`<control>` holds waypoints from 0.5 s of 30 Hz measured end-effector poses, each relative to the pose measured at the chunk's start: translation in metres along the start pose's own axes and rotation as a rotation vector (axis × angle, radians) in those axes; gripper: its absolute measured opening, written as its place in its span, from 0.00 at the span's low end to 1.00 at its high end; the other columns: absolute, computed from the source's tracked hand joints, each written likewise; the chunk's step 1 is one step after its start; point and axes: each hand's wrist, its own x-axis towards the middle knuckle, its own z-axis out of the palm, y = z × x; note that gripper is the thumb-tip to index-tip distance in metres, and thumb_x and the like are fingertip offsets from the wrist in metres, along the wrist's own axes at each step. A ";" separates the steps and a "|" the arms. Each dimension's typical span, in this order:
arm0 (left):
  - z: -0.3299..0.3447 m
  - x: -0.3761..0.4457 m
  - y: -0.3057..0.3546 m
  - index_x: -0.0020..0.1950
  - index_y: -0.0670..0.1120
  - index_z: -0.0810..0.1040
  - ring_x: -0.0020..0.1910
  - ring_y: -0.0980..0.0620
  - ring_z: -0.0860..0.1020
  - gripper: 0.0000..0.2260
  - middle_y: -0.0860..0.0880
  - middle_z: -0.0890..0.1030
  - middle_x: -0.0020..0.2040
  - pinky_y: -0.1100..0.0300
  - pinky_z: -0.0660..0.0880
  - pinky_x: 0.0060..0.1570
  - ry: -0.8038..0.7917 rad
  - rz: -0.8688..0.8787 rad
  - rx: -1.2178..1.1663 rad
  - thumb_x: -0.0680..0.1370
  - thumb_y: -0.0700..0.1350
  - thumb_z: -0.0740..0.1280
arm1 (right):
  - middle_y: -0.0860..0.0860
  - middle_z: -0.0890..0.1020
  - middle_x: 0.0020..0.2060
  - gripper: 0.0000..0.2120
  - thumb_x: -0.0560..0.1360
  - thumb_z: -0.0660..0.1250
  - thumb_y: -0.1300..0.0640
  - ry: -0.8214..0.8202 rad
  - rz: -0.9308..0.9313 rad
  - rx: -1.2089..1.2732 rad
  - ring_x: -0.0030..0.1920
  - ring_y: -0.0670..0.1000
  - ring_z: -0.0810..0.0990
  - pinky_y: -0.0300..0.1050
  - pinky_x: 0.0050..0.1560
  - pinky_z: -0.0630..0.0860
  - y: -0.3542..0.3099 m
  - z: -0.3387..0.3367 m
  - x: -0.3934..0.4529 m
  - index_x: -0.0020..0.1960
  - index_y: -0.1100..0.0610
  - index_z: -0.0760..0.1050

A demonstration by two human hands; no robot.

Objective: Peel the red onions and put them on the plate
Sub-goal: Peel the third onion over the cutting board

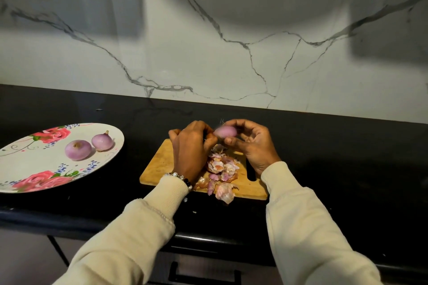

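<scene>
A pale purple red onion [225, 132] is held above the far end of the wooden cutting board [159, 164]. My right hand [252, 143] grips it from the right with curled fingers and thumb. My left hand [192, 146] has its fingertips curled at the onion's left end, its back toward me. A heap of onion skins [222, 169] lies on the board under my hands. Two peeled onions [78, 149] [102, 142] rest on the flowered plate [34, 164] at the left.
The black counter [335, 159] runs left to right, its front edge near me. A marble wall [208, 53] rises behind it. The board has a handle slot [251, 172] at its right end. A drawer handle [201, 273] shows below the counter.
</scene>
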 end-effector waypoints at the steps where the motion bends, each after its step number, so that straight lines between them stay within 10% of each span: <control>1: 0.000 0.000 0.001 0.45 0.50 0.76 0.40 0.54 0.74 0.03 0.56 0.76 0.42 0.54 0.58 0.50 -0.010 0.005 0.005 0.77 0.48 0.67 | 0.55 0.84 0.52 0.17 0.68 0.74 0.71 -0.002 0.003 0.008 0.59 0.59 0.82 0.57 0.60 0.79 0.000 -0.001 0.000 0.54 0.58 0.81; 15: -0.003 0.003 0.000 0.46 0.49 0.76 0.44 0.54 0.75 0.02 0.53 0.77 0.45 0.48 0.67 0.55 0.050 -0.149 -0.132 0.78 0.44 0.64 | 0.54 0.85 0.48 0.11 0.77 0.64 0.70 0.031 0.127 0.227 0.49 0.57 0.86 0.51 0.46 0.84 -0.010 -0.008 0.001 0.57 0.61 0.77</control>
